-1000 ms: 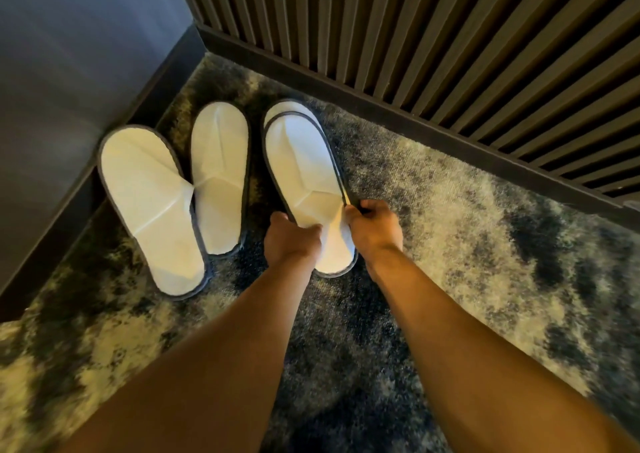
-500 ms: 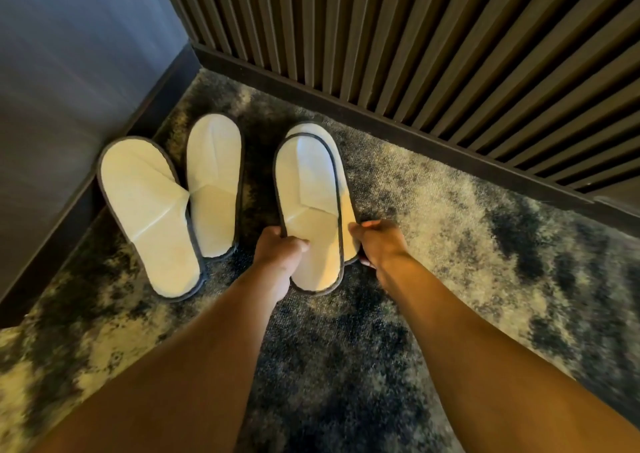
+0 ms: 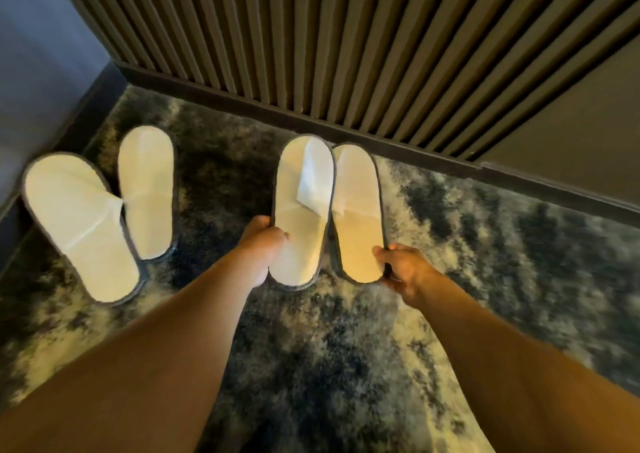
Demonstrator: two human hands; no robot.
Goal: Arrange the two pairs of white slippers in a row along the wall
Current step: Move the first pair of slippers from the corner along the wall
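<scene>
Your left hand [image 3: 265, 236] is closing around the left edge of one white slipper [image 3: 300, 210], thumb lying on its insole, while your right hand [image 3: 401, 268] is pinching the heel of the second slipper [image 3: 358, 217] by its grey trim. The two are lying side by side, long edges touching or nearly so, with toes pointing toward the slatted wall [image 3: 346, 43] and stopping just short of the dark baseboard [image 3: 398, 142]. The other pair is sitting well apart to your left, in the corner: the near slipper [image 3: 76, 225] is lying angled beside the grey side wall [image 3: 38, 57], its strap overlapping the far slipper [image 3: 147, 189], which is pointing more squarely at the slats. A bare strip of patterned carpet [image 3: 339, 348] is lying between the two pairs. To the right of your right hand the carpet is running open along the baseboard, where the slats are giving way to a plain panel [image 3: 571, 147].
</scene>
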